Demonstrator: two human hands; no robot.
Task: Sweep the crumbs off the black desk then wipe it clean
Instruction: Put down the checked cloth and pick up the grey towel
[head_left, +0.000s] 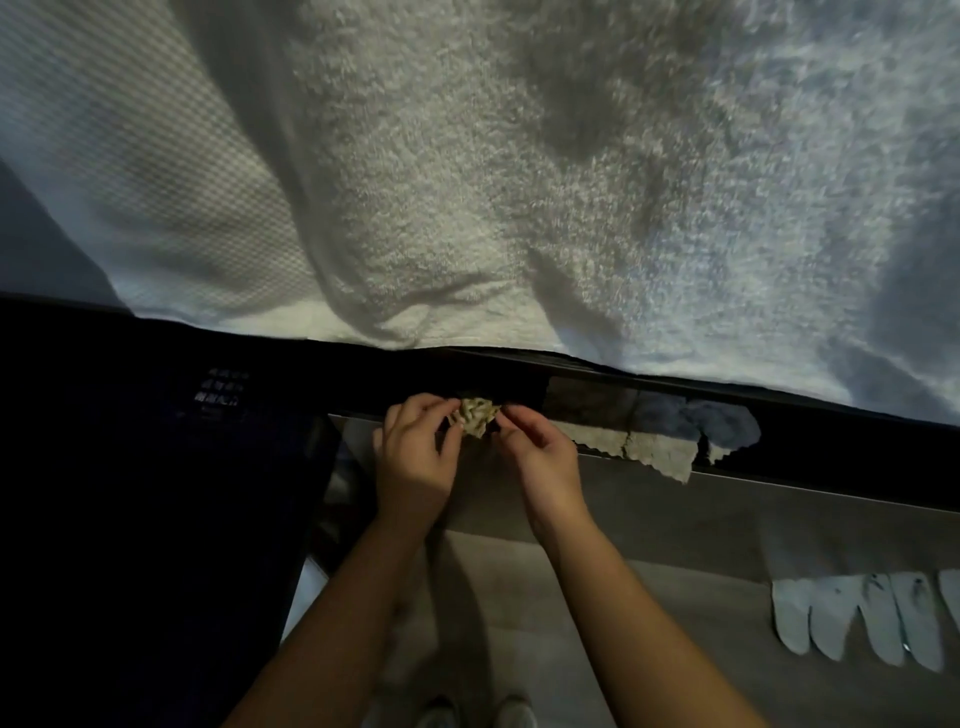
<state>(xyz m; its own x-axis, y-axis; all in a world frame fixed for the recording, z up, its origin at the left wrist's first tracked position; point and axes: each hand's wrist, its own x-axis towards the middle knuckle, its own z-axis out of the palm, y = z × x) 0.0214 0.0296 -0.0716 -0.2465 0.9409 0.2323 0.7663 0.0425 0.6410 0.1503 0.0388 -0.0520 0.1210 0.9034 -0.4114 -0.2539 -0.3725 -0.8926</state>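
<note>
My left hand (415, 457) and my right hand (540, 462) meet at the middle of the head view. Together they pinch a small crumpled beige cloth (478, 415) between their fingertips, left fingers on its left side and right fingers on its right. The cloth sits against a glossy black edge (831, 462) that runs from the centre to the right. A flat beige piece with a zigzag edge (660, 454) lies on that edge just right of my right hand. A large black surface (130, 493) fills the left side, too dark for crumbs to show.
A white fluffy blanket (519, 182) and a white waffle-weave fabric (130, 171) cover the upper half. Grey wood-look floor (649, 597) lies below the black edge. Several pale pointed pieces (857, 618) lie on the floor at lower right. Light shoes (478, 714) show at the bottom.
</note>
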